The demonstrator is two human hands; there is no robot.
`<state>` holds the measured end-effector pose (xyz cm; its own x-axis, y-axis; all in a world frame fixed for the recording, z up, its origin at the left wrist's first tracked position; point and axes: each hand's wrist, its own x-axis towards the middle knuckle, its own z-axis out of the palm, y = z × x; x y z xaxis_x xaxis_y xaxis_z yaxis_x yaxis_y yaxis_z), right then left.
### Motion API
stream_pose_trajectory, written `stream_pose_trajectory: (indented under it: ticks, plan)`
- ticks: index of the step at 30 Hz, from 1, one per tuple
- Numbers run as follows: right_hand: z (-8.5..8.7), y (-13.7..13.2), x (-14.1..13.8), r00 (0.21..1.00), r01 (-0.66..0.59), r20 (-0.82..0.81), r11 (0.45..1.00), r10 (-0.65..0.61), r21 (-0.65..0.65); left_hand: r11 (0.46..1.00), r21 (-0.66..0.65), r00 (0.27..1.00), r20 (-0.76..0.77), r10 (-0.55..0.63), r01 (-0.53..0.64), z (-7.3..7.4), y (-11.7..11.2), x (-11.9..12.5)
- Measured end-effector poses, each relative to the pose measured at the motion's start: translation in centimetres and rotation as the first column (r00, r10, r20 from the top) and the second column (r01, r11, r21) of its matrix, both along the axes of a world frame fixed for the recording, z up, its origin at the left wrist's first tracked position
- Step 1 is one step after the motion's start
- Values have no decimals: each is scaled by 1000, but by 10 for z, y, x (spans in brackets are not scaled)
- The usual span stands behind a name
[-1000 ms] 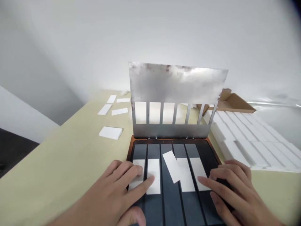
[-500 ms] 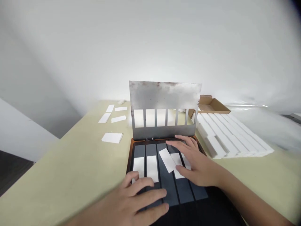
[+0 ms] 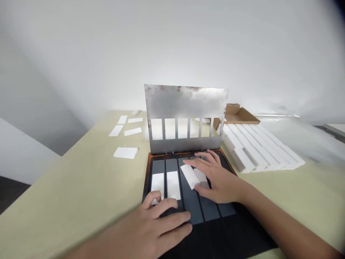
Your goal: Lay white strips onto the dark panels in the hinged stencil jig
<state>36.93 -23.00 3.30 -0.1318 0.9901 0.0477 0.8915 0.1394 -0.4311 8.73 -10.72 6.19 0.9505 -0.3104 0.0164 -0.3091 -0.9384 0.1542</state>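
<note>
In front of me lies a dark tray [image 3: 226, 233] with several grey strips and a metal plate [image 3: 185, 99] with cut-out windows upright at its far edge. Two white cards, a left one [image 3: 157, 183] and another beside it [image 3: 173, 184], lie on the left strips. My right hand [image 3: 215, 180] spans a slanted white card [image 3: 190, 176], index fingertip at its far end and thumb at its near corner. Partly under that hand is another card [image 3: 201, 175]. My left hand [image 3: 161, 226] hovers low over the near left, fingers spread, thumb bent near the left card.
Several loose white cards [image 3: 115, 130] lie on the greenish table [image 3: 81, 187] to the left, with a small stack [image 3: 126, 153] nearer. Rows of white pieces [image 3: 264, 147] stand at the right, before a brown cardboard box [image 3: 239, 115]. A pale wall rises behind.
My right hand has shifted left, bringing its index finger to the slanted card's far end. That card has moved slightly. My left hand stays nearly in place; the whole view has shifted a little.
</note>
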Motion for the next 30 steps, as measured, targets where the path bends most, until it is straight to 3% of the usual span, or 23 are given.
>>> stream_pose_trajectory:
  ticks: [7,15,21,30]
  plan:
    - [-5,1,1,1000,-8,-3,999,8,47,1000,-17,1000,1,22,-22,-5,-2,1]
    - [-5,0,-2,999,-33,-9,997,34,68,1000,23,995,-103,4,-2,-2,-2,1]
    - [-3,-3,-1,999,-42,-22,997,43,64,999,-49,999,-38,15,-17,-7,-1,-1]
    - [-4,-3,1,998,-45,-40,997,48,56,1000,-12,999,-30,13,-13,-7,-2,1]
